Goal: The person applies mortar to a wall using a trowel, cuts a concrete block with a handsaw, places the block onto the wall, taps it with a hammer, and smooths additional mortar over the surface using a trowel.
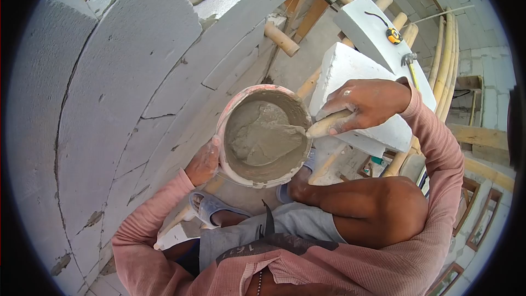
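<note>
1. The trowel (319, 128) is at the right side of the bucket (223, 118), with its handle over the rim and its blade down inside.
2. The trowel's long line runs sideways, from the right hand (368, 101) across to the left. The blade end points left, toward the wall (123, 38), and a bit back toward the person. Wet gray mortar (257, 131) hides the blade's tip.
3. The right hand's fingers are curled around the trowel's handle.
4. The left hand (204, 161) presses on the left side of the bucket, with the thumb up near the rim. The other fingers are mostly hidden, so I cannot tell how they are bent.
5. The bucket's round mouth faces up. It sits between the wall and a white block (348, 71), so both sides are tight. The right hand is above that block.
6. Past it is a longer block (359, 19). A tape measure (393, 35) and a hammer (410, 61) lie on it. The hammer's handle points back toward the right arm.
7. A round pole (282, 39) sticks out from the wall, ahead of the bucket.
8. The feet, in blue sandals (215, 207), are close by on the person's side of the bucket.
</note>
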